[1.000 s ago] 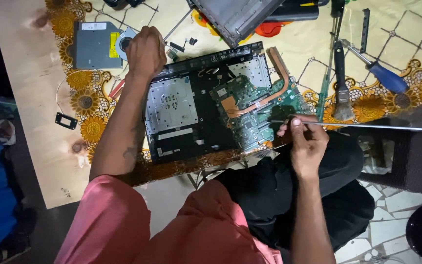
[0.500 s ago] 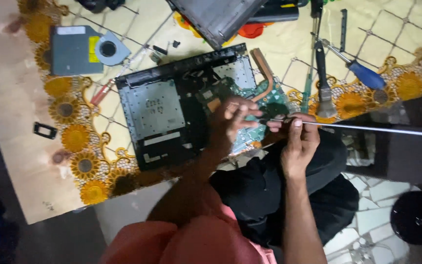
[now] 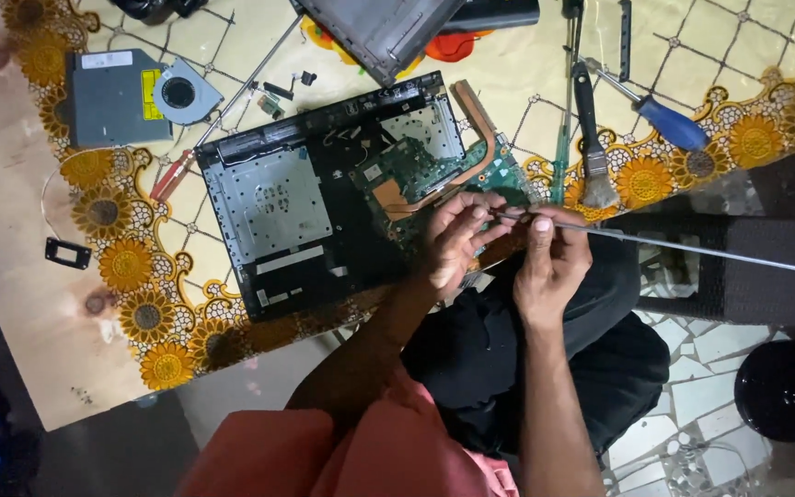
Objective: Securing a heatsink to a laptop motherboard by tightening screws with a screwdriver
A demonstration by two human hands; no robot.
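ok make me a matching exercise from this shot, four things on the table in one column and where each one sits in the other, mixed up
Things
1. cooling fan
2. blue-handled screwdriver
3. brush
4. long thin screwdriver

Places
A. pinched at its tip end by both hands, the left hand and the right hand
B. far right of the cloth, beyond the brush
C. beside the grey drive, upper left
D. just right of the opened laptop

Pairs: 1-C, 2-B, 3-D, 4-A

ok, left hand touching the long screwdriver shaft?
Touching. Head view shows the left hand fingertips meeting the long screwdriver at its tip, beside the right hand gripping the shaft.
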